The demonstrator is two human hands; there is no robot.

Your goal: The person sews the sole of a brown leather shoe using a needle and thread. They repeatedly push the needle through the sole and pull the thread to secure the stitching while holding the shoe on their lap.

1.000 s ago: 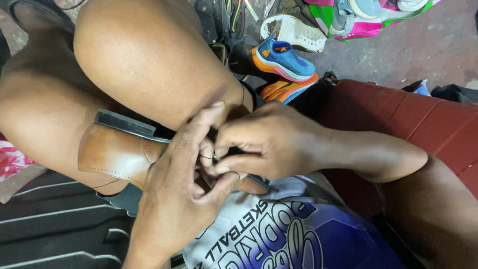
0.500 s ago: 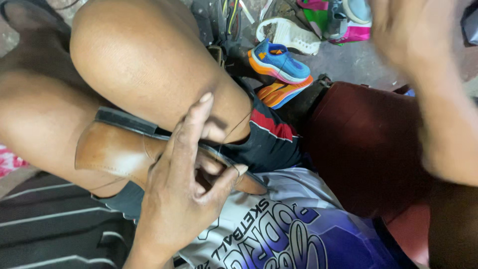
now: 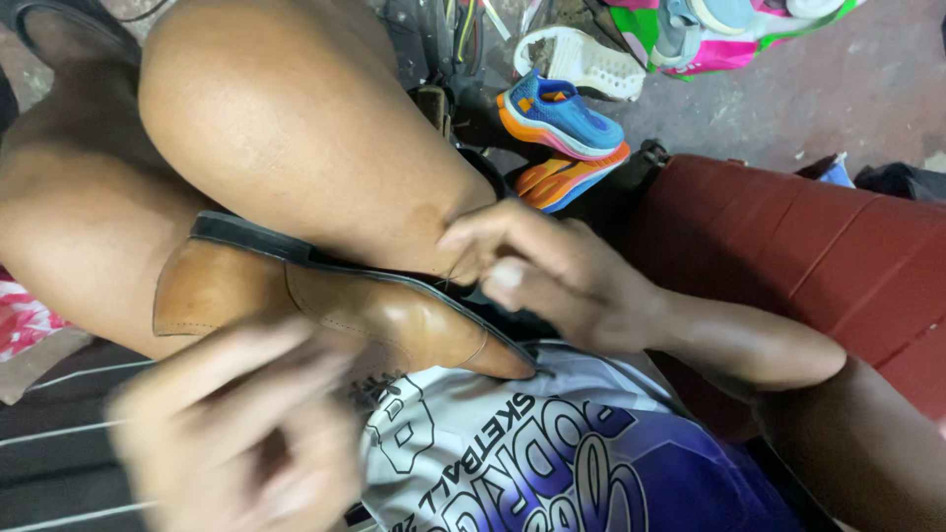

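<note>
Grey concrete floor (image 3: pixel 867 79) fills the upper right of the frame; a tan shoe (image 3: pixel 335 305) lies at centre, sole edge up, wedged under the bare knee (image 3: pixel 296 128) against the thigh; the right hand (image 3: pixel 552 271) at centre right pinches at the sole rim near the toe, fingers pressed together; the left hand (image 3: pixel 236 433), lower left, is blurred and loosely spread, just below the shoe; a blue-and-orange sneaker (image 3: pixel 557 113) lies above; a red seat (image 3: pixel 818 256) sits at right.
</note>
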